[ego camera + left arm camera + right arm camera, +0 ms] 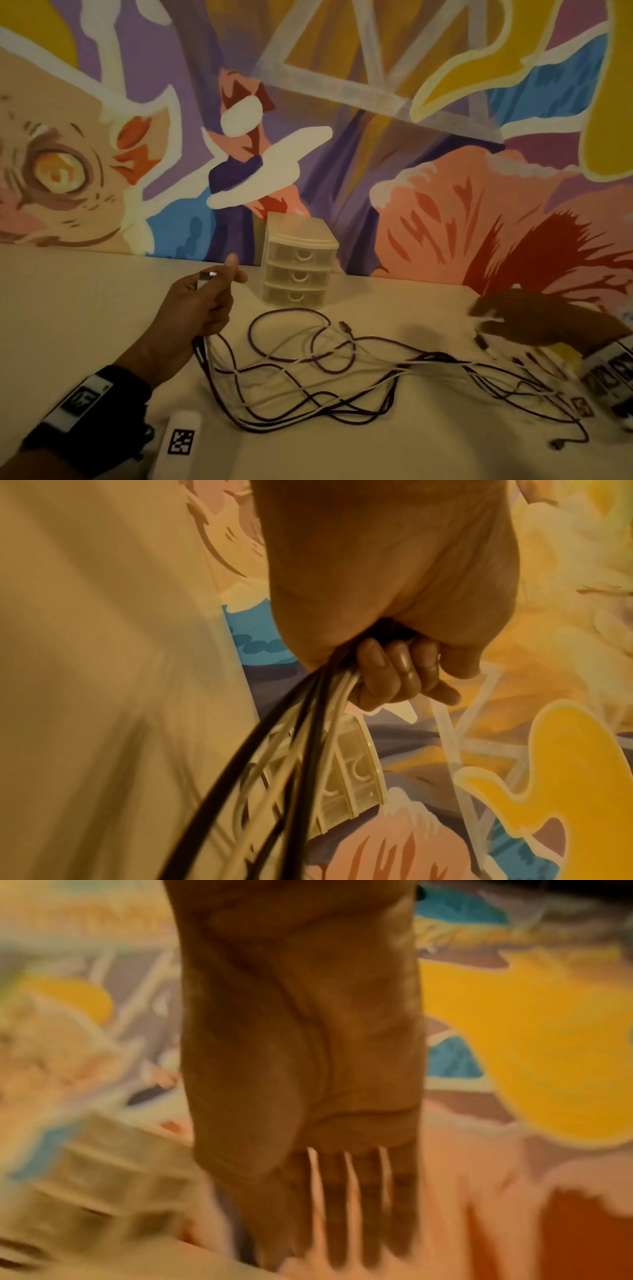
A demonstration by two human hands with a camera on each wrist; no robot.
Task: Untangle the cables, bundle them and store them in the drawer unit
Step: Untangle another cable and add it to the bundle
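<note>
A tangle of dark purple and white cables sprawls across the cream table. My left hand is raised above the table's left half and grips a bunch of cable ends, with a silver plug sticking out by the thumb. The left wrist view shows its fingers curled round dark and white cables. My right hand hovers blurred at the right, over the cables, fingers straight and holding nothing. The translucent three-drawer unit stands against the wall, all drawers shut.
A painted mural wall rises right behind the table. A white bar with a black-and-white marker lies at the near edge by my left wrist. A loose plug end lies at the near right.
</note>
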